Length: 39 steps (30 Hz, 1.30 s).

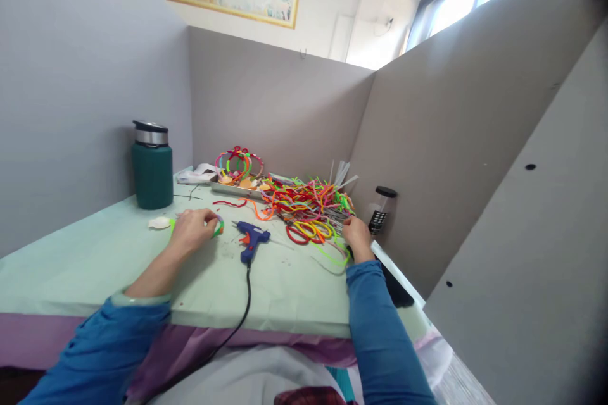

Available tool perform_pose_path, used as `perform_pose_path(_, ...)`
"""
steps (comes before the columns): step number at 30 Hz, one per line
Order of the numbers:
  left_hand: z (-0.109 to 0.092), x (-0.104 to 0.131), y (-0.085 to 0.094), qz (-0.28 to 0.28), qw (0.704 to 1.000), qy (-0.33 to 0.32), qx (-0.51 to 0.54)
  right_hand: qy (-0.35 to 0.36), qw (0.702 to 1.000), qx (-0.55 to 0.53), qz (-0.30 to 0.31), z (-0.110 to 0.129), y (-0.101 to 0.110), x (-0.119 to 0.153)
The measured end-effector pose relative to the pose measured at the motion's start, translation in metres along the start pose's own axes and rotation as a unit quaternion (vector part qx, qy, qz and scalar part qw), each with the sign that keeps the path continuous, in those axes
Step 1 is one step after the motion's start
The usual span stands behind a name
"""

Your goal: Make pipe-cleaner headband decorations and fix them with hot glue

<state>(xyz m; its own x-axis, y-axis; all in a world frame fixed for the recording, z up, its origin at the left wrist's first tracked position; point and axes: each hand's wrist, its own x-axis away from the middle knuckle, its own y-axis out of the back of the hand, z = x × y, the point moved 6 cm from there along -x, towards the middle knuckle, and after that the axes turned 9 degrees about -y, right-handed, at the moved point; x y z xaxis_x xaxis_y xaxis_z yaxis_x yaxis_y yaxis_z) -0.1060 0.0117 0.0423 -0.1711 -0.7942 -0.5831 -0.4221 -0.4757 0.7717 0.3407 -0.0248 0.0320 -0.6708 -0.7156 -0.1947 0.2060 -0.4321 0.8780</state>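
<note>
My left hand (190, 231) is closed over the left part of the table, its fingers pinching a small curved pipe-cleaner piece (220, 226) in green, orange and purple. Much of that piece is hidden behind the fingers. A small white item (159, 222) lies just left of this hand. Between my hands rests a blue glue gun (255, 237) with an orange trigger. At the right edge of a heaped pile of coloured pipe cleaners (308, 199), my right hand (358, 237) has its fingers drawn together near some grey stems. What it pinches is too small to tell.
A green bottle (152, 171) stands at the left. Behind are a metal tray (232, 187) and several colourful rings (239, 163). Glue sticks (342, 172) poke up behind the pile. A black-lidded jar (381, 209) is at right. The gun's cord (247, 297) crosses the front edge.
</note>
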Motion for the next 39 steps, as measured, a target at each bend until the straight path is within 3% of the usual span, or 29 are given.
perform_pose_path(6,-0.002,0.001,0.001,0.001,1.000,0.001,-0.017,-0.035,0.995,0.061,0.066,0.005,-0.026,-0.002)
perform_pose_path(15,-0.002,0.001,0.001,0.012,1.000,0.007,-0.009,-0.019,0.998,0.049,0.033,0.009,-0.034,-0.004)
perform_pose_path(27,-0.005,0.001,0.001,0.013,1.000,0.007,-0.010,-0.045,0.996,0.049,0.061,0.007,-0.045,-0.011)
perform_pose_path(35,-0.007,0.002,0.002,0.048,0.998,0.020,-0.021,-0.021,0.997,0.037,0.059,0.002,-0.032,-0.012)
perform_pose_path(39,-0.008,0.002,0.002,0.056,0.998,0.024,-0.020,-0.013,0.999,-0.048,0.022,-0.002,-0.021,-0.018)
